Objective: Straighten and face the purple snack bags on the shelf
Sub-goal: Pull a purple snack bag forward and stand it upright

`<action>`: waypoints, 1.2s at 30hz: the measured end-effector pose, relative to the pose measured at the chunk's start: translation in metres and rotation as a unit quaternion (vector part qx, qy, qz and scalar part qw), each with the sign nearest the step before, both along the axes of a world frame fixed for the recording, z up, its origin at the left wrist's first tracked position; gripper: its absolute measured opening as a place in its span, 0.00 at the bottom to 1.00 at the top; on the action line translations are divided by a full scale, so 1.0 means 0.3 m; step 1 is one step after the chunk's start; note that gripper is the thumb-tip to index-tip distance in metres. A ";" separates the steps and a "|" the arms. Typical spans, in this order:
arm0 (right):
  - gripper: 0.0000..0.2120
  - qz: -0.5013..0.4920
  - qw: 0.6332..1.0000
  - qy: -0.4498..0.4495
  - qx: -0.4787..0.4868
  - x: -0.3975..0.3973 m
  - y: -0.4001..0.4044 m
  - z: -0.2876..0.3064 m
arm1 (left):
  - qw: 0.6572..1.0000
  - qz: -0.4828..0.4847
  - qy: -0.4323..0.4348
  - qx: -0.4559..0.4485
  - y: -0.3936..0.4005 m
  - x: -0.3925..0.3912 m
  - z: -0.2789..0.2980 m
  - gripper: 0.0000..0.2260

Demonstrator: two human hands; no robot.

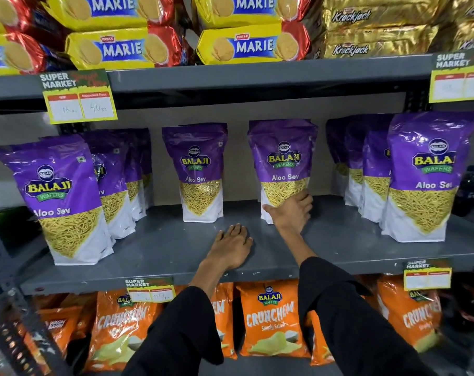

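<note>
Purple Balaji Aloo Sev bags stand upright on the grey middle shelf (160,248), labels facing out. A row of them at the left starts with a front bag (62,196). One bag (199,172) stands alone left of centre. My right hand (293,213) grips the lower front of the centre-right bag (283,161), thumb on its left bottom corner. My left hand (231,245) lies flat, palm down, on the bare shelf in front, holding nothing. Another row at the right begins with a large front bag (423,180).
Yellow Marie biscuit packs (244,46) and gold Krackjack packs (371,47) fill the shelf above. Orange Crunchem bags (271,318) sit on the shelf below. Yellow price tags (79,104) hang from the shelf edges. Dark bottles (472,185) stand at the far right.
</note>
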State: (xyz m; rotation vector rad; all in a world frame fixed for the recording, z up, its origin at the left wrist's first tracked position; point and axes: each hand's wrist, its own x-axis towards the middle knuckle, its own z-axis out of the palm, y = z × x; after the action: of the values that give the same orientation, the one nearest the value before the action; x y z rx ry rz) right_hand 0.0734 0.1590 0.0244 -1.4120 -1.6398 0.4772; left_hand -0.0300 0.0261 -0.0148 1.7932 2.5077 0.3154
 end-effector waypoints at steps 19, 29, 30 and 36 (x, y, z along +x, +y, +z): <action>0.64 0.006 0.999 0.008 0.036 0.204 -0.240 -0.052 | 0.999 0.019 0.029 -0.023 -0.014 0.035 0.026 0.26; 0.59 0.020 0.998 0.040 0.038 0.232 -0.319 -0.069 | 0.999 0.015 0.035 -0.027 -0.027 0.047 0.025 0.26; 0.59 0.025 0.998 0.044 0.038 0.232 -0.322 -0.069 | 0.999 0.014 0.039 -0.025 -0.028 0.047 0.023 0.26; 0.56 0.029 0.997 0.055 0.036 0.221 -0.334 -0.066 | 0.999 0.014 0.047 -0.016 -0.031 0.051 0.022 0.25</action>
State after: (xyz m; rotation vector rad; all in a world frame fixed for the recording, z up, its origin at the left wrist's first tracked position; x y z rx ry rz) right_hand 0.1398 0.0590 0.0046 -1.2656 -1.5969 0.5146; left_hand -0.0148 0.0167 -0.0083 1.8036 2.5856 0.1957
